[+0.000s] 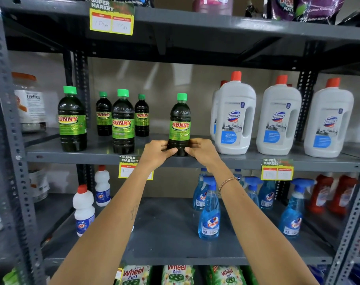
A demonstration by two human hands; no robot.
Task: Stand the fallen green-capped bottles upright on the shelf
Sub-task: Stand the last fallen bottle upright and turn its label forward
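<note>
A dark green-capped bottle with a green "Sunny" label stands upright at the front of the grey middle shelf. My left hand grips its base from the left. From the right, my right hand grips the same base. Several more green-capped bottles stand upright to the left: one at the far left, one in front, and two smaller-looking ones behind. No green-capped bottle lies on its side in view.
Large white red-capped Domex jugs stand just right of the held bottle. Blue spray bottles and white bottles fill the shelf below. Price tags hang on the shelf edge. Perforated uprights frame the rack.
</note>
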